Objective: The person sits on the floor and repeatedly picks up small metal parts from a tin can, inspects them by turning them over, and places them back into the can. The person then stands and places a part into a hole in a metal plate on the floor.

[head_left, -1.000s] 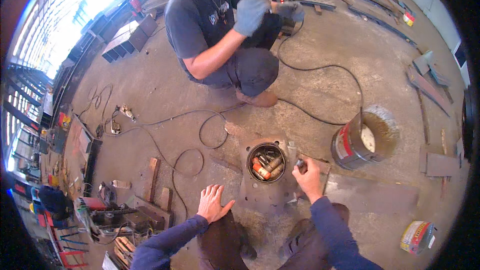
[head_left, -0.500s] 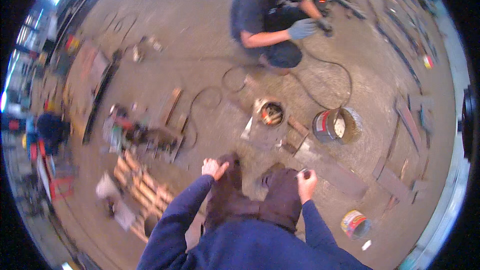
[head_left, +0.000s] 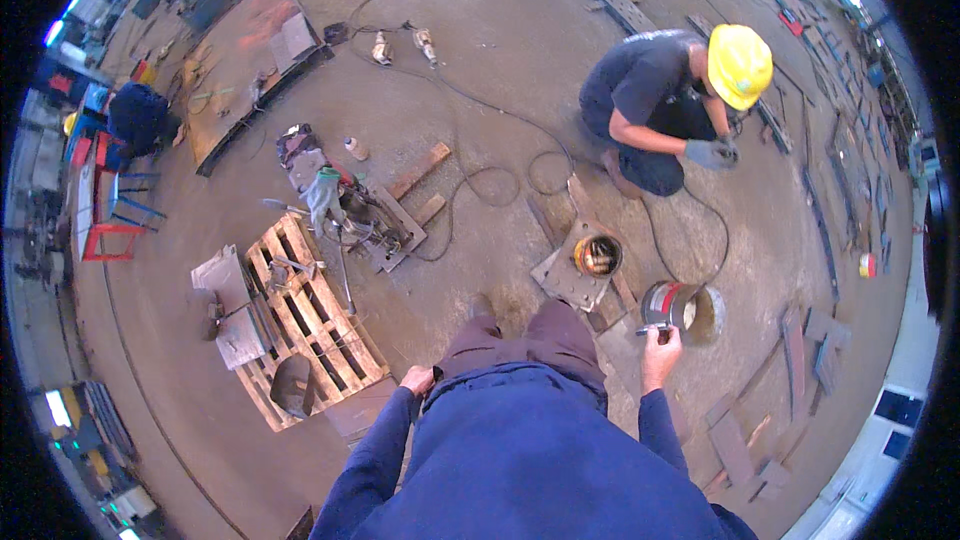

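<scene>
My right hand (head_left: 660, 356) is raised in front of me on the right, its fingers closed round a slim, dark, pen-like stick (head_left: 654, 328) that lies crosswise. Just beyond it stands a grey bucket with a red band (head_left: 661, 304). My left hand (head_left: 417, 380) is down beside my left thigh, fingers curled against the dark trousers; a small dark thing shows at the fingertips, too unclear to name. On the floor ahead, an open tin (head_left: 598, 255) holding short, light pieces sits on a flat metal plate (head_left: 552, 271).
A co-worker in a yellow helmet (head_left: 740, 66) crouches at the far right, gloved hands together. Cables (head_left: 490, 185) loop across the floor. A machine with a glove on it (head_left: 325, 190) and a wooden pallet (head_left: 318, 302) are on the left. Steel pieces (head_left: 793, 360) lie on the right.
I have come more upright. My left hand has left the knee for my thigh, and my right hand has risen off the other knee with the stick. The co-worker's gloved hands have come together.
</scene>
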The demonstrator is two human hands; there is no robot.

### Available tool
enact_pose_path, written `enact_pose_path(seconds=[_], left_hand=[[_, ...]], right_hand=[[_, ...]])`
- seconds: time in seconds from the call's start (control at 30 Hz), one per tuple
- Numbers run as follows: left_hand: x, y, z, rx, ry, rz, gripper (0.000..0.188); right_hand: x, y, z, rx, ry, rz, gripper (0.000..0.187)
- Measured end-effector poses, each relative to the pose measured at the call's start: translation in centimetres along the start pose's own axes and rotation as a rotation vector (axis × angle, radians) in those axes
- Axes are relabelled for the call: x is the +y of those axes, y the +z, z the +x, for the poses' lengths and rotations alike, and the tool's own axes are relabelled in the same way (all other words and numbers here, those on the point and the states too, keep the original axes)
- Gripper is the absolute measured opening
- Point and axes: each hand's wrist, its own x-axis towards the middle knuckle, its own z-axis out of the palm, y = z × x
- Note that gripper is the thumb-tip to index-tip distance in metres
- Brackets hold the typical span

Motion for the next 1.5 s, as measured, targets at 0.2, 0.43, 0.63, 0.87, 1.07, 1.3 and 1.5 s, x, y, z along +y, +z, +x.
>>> enact_pose_path(seconds=[0.2, 0.43, 0.63, 0.87, 1.07, 1.3, 1.5], left_hand=[[2.2, -4.9, 1.9, 0.197, -0.400, -0.552, 0.094], [1.1, -11.5, 7.5, 0.080, -0.290, -0.665, 0.106], [10.2, -28.9, 11.1, 0.560, -0.415, -0.954, 0.103], [14.1, -45.7, 10.4, 0.686, -0.325, -1.174, 0.064], [17.9, -67.1, 10.6, 1.294, -0.079, -0.752, 0.046], [15.0, -90.7, 14.7, 0.979, 0.539, -1.701, 0.040], [7.5, -100.3, 11.8, 1.236, 0.674, -2.057, 0.036]], right_hand=[[-8.5, 7.5, 1.8, -0.141, -0.147, 0.039, 0.017], [-17.3, 19.4, 10.5, -0.271, -0.152, 0.188, 0.015], [-26.8, 30.4, 22.3, -0.463, -0.340, 0.113, 0.014], [-44.5, 42.7, 34.2, -0.665, -0.514, 0.128, 0.015], [-60.7, 56.5, 32.4, -0.897, -0.572, 0.231, 0.019], [-78.4, 75.0, 21.2, -1.304, -0.602, 0.312, 0.028], [-89.4, 87.2, 14.3, -1.574, -0.780, 0.262, 0.035]])
